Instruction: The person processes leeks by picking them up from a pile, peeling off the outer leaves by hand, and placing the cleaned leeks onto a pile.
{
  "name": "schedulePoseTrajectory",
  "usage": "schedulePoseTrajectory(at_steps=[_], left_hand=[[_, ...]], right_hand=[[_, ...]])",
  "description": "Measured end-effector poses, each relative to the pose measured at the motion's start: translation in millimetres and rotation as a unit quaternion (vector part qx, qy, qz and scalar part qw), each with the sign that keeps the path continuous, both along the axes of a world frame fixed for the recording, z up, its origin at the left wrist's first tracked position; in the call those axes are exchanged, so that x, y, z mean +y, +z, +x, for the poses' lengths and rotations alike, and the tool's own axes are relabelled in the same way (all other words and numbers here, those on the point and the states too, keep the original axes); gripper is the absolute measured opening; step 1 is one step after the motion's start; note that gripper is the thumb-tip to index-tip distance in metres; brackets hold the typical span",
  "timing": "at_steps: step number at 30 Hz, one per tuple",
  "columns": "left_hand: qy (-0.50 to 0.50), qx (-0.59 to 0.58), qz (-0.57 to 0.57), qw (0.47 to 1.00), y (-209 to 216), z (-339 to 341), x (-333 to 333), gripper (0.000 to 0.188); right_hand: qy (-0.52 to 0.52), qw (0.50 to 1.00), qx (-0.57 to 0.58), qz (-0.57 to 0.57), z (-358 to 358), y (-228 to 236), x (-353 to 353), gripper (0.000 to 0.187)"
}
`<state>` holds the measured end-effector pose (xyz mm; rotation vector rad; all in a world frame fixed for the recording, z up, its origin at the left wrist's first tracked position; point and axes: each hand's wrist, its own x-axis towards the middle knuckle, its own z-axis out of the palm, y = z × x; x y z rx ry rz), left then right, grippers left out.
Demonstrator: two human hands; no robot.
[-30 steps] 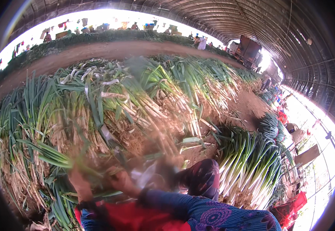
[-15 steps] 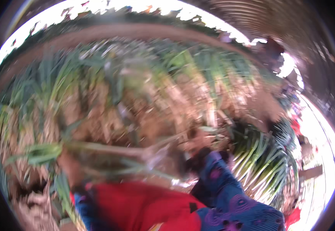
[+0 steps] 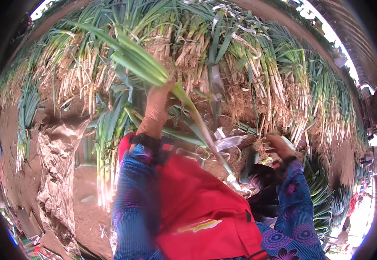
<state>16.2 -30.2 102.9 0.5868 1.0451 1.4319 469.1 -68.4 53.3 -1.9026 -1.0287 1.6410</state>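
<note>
The floor (image 3: pixel 93 225) is bare brown earth. Beyond its far right edge, a curved, ribbed roof (image 3: pixel 359 39) rises, and strong daylight (image 3: pixel 353 71) enters below it.

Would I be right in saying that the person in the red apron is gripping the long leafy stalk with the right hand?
Not quite: the head view shows the person in the red apron gripping the long leafy stalk with the left hand, not the right.
</note>
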Motion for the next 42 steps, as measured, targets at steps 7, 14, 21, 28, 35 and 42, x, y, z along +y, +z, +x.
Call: schedulePoseTrajectory(at_steps=[7,14,21,28,35,42], left_hand=[[-0.111,0.069,0.028,0.991,-13,43,11,0.041],[-0.081,0.152,0.091,0.981,-19,57,13,0.032],[-0.094,0.207,0.106,0.968,-16,70,11,0.026],[-0.098,0.265,0.11,0.953,-30,75,13,0.019],[-0.038,0.275,0.223,0.934,-47,61,23,0.024],[-0.065,0.182,0.204,0.96,-30,59,23,0.041]], right_hand=[[0.222,0.913,-0.032,0.34,-193,52,36,0.036],[0.202,0.918,-0.076,0.334,-233,68,53,0.027],[0.215,0.918,-0.052,0.33,-232,56,65,0.025],[0.207,0.886,-0.141,0.389,-235,47,58,0.021],[0.226,0.895,-0.168,0.345,-218,27,44,0.022],[0.116,0.937,0.178,0.276,-200,36,29,0.03]])
